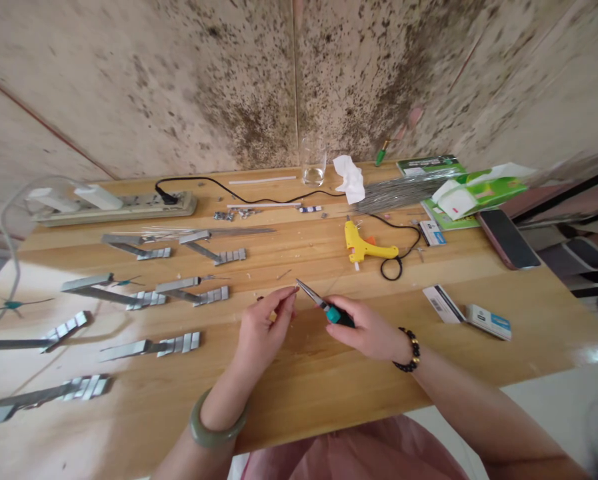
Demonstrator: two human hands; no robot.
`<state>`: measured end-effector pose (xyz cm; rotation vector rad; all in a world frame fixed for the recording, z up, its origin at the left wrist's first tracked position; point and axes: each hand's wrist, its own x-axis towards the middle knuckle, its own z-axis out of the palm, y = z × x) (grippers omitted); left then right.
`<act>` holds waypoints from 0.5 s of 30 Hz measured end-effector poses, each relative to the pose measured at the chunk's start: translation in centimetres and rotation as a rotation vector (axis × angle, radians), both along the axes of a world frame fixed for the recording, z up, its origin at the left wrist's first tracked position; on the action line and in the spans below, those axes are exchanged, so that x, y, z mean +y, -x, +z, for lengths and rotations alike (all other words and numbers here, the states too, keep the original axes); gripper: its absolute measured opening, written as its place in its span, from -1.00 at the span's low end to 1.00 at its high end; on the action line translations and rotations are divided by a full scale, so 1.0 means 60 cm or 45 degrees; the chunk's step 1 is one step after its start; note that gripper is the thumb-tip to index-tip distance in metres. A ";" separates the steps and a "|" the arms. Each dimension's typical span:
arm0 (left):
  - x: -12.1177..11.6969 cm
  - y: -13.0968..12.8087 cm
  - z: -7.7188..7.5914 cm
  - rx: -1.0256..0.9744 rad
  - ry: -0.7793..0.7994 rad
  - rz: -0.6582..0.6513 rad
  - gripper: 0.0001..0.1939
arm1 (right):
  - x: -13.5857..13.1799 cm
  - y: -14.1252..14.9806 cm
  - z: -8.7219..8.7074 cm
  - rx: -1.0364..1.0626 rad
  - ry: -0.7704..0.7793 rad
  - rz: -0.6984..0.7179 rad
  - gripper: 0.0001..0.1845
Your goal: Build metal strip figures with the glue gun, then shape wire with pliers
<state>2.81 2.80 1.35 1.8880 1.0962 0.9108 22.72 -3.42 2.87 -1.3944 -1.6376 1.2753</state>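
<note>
My right hand (369,330) is wrapped round a pair of needle-nose pliers (315,297) with black and teal handles. The tips of the pliers touch or nearly touch the fingertips of my left hand (266,327). Thumb and forefinger of that hand are pinched together over something too small to make out. A thin bit of wire (283,274) lies on the wooden table just beyond the fingers. Left of my hands lie several folded grey metal strips (179,343) with segmented ends.
A yellow glue gun (363,247) lies beyond my right hand, its black cord looping beside it. Farther back are a glass (313,163), a bundle of thin wires (403,190) and a power strip (143,205). Small boxes (489,321) and a phone (509,238) lie right.
</note>
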 end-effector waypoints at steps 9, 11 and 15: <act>0.004 -0.001 0.001 -0.195 0.302 0.005 -0.74 | -0.003 0.000 -0.004 -0.128 -0.082 0.001 -0.76; 0.005 -0.001 0.002 -0.199 0.301 -0.006 -0.74 | -0.003 0.000 -0.006 -0.156 -0.101 -0.007 -0.72; 0.004 0.001 0.001 -0.158 0.246 -0.027 -0.74 | -0.003 0.000 -0.009 -0.164 -0.137 -0.016 -0.68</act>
